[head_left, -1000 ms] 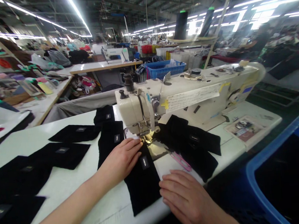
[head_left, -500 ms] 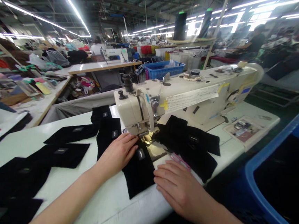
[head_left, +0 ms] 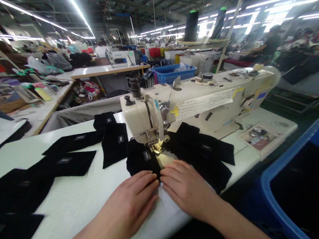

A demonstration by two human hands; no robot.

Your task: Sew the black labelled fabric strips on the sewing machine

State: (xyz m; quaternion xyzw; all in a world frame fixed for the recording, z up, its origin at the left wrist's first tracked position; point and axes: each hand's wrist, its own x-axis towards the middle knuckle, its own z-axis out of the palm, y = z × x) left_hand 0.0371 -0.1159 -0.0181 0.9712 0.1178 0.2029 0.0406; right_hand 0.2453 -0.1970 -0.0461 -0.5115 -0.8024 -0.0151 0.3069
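Observation:
A cream sewing machine (head_left: 203, 104) stands on a white table (head_left: 71, 201). Under its needle lies a black fabric piece (head_left: 140, 160) with a small label. My left hand (head_left: 130, 207) lies flat with fingers stretched out, its fingertips on the near edge of that piece. My right hand (head_left: 186, 189) lies flat beside it, fingers together, touching the same edge just right of the left hand. A heap of black pieces (head_left: 204, 156) sits to the right of the needle. Neither hand grips anything.
Several sewn black labelled pieces (head_left: 68, 162) trail off to the left across the table. A blue bin (head_left: 292, 167) with dark fabric stands at the right. A small card with parts (head_left: 258, 137) lies by the machine base. Other work tables, a blue basket (head_left: 173, 73) and people are behind.
The black piece has moved away from me under the needle. My left hand slid back off its side to its near edge; my right hand moved left and forward to meet it.

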